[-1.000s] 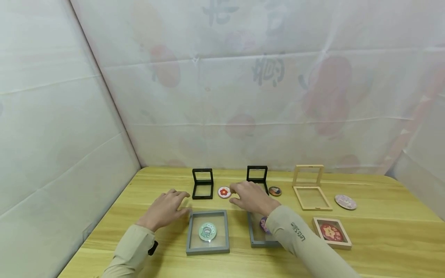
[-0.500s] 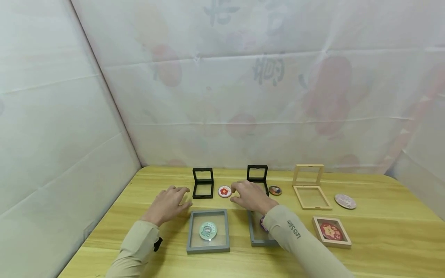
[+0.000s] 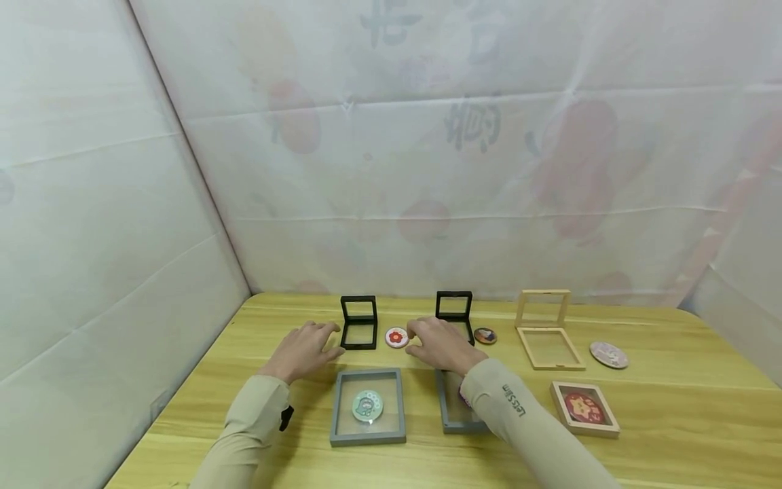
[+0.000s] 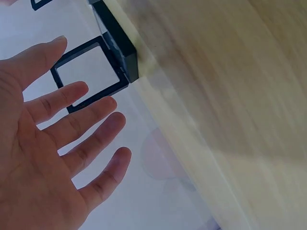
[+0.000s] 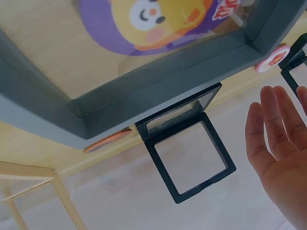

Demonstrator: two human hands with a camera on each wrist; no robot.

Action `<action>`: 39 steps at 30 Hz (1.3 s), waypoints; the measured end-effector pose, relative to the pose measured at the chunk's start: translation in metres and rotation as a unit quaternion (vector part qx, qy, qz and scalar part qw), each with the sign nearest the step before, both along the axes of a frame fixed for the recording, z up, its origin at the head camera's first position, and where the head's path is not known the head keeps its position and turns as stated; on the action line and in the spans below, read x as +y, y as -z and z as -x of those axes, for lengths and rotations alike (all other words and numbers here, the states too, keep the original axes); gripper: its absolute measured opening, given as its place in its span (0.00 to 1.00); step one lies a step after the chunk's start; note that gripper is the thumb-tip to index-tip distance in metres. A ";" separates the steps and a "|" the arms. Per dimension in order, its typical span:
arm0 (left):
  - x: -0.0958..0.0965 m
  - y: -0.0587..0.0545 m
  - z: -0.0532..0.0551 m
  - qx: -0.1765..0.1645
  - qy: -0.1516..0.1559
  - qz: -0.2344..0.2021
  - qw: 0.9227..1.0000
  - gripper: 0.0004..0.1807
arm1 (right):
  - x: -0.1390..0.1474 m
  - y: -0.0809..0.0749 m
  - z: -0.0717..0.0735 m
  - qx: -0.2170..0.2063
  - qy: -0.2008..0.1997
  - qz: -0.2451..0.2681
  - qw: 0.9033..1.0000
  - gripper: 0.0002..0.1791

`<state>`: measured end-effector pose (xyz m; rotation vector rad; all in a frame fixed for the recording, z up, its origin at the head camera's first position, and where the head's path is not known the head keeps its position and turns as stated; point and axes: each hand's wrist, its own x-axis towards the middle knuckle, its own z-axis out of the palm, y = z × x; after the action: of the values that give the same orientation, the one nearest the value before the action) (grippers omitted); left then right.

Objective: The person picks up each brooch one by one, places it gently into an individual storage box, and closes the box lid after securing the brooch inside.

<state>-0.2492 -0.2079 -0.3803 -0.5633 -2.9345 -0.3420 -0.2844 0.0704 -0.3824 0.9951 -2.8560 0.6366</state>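
Note:
My left hand point(image 3: 302, 351) hovers with loosely spread fingers at the left side of a small black display frame point(image 3: 360, 334), whose lid stands raised. The left wrist view shows its palm and fingers holding nothing beside that black frame point(image 4: 120, 52). Just right of the frame lies a round badge with a red flower point(image 3: 396, 337). My right hand point(image 3: 441, 343) is close by the badge's right side; its fingers point(image 5: 271, 115) are relaxed and hold nothing. Behind it, a second raised-lid black frame point(image 3: 454, 295) is partly hidden.
Two grey frames stand nearer: one with a green badge point(image 3: 338, 414), one with a purple badge point(image 3: 449, 428), partly under my right sleeve. Rightward are a dark badge point(image 3: 485, 335), an open beige frame point(image 3: 552, 367), a lilac badge point(image 3: 609, 354) and a closed frame with a red badge point(image 3: 611, 429).
My left hand has shifted a little right and away from me, closer to the left black frame. My right hand stays almost in place. The frames and badges lie as before.

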 end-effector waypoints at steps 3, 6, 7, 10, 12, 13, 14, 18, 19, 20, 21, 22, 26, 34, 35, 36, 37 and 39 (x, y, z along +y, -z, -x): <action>0.000 0.002 0.004 -0.009 -0.008 -0.005 1.000 0.21 | 0.001 0.001 0.001 -0.003 -0.001 -0.002 1.000 0.08; -0.001 0.004 0.007 -0.012 -0.010 -0.016 1.000 0.22 | 0.001 0.003 0.003 -0.001 -0.003 -0.005 1.000 0.08; -0.002 0.005 0.008 -0.012 -0.010 -0.019 1.000 0.22 | 0.001 0.003 0.003 0.001 -0.003 -0.006 1.000 0.08; -0.003 0.005 0.011 -0.015 -0.009 -0.025 1.000 0.22 | 0.001 0.003 0.005 0.005 -0.005 -0.006 1.000 0.08; -0.003 0.006 0.013 -0.020 -0.012 -0.025 0.999 0.22 | 0.000 0.003 0.005 0.007 -0.004 -0.004 1.000 0.09; -0.003 0.006 0.014 -0.024 -0.013 -0.026 0.999 0.22 | 0.000 0.003 0.006 0.008 -0.003 -0.004 1.000 0.09; -0.003 0.006 0.015 -0.026 -0.012 -0.025 0.999 0.22 | 0.000 0.003 0.006 0.008 -0.002 -0.004 1.000 0.08; -0.003 0.005 0.019 -0.034 -0.014 -0.023 0.999 0.22 | -0.003 0.003 0.007 0.009 0.004 -0.007 1.000 0.08; -0.004 0.004 0.020 -0.035 -0.014 -0.022 0.999 0.23 | -0.003 0.003 0.008 0.010 0.004 -0.009 1.000 0.07; -0.004 0.004 0.021 -0.037 -0.015 -0.021 0.999 0.23 | -0.004 0.003 0.008 0.011 0.004 -0.011 1.000 0.07; -0.005 0.004 0.022 -0.039 -0.017 -0.023 0.999 0.23 | -0.005 0.003 0.008 0.012 0.004 -0.013 1.000 0.07; -0.005 0.004 0.023 -0.040 -0.017 -0.022 0.999 0.24 | -0.006 0.004 0.009 0.014 0.003 -0.016 1.000 0.07; -0.006 0.005 0.026 -0.037 -0.016 -0.031 0.999 0.26 | -0.009 0.005 0.010 0.018 0.004 -0.027 0.999 0.06; -0.009 0.007 0.031 -0.005 -0.018 -0.051 0.999 0.36 | -0.013 0.003 0.011 -0.001 -0.002 -0.026 1.000 0.10; -0.009 0.007 0.032 -0.005 -0.020 -0.053 0.998 0.39 | -0.014 0.003 0.011 -0.002 -0.004 -0.025 1.000 0.10; -0.009 0.007 0.032 -0.008 -0.023 -0.055 0.998 0.42 | -0.014 0.003 0.012 -0.003 -0.006 -0.025 1.000 0.10; -0.008 0.007 0.033 -0.012 -0.028 -0.058 0.998 0.45 | -0.014 0.003 0.012 -0.003 -0.007 -0.026 1.000 0.10; -0.008 0.008 0.034 -0.016 -0.034 -0.063 0.997 0.50 | -0.015 0.003 0.013 -0.003 -0.007 -0.029 1.000 0.11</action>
<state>-0.2830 -0.2155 -0.3881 -0.4427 -2.9285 -0.5271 -0.2971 0.0551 -0.3853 1.0235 -2.8914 0.5630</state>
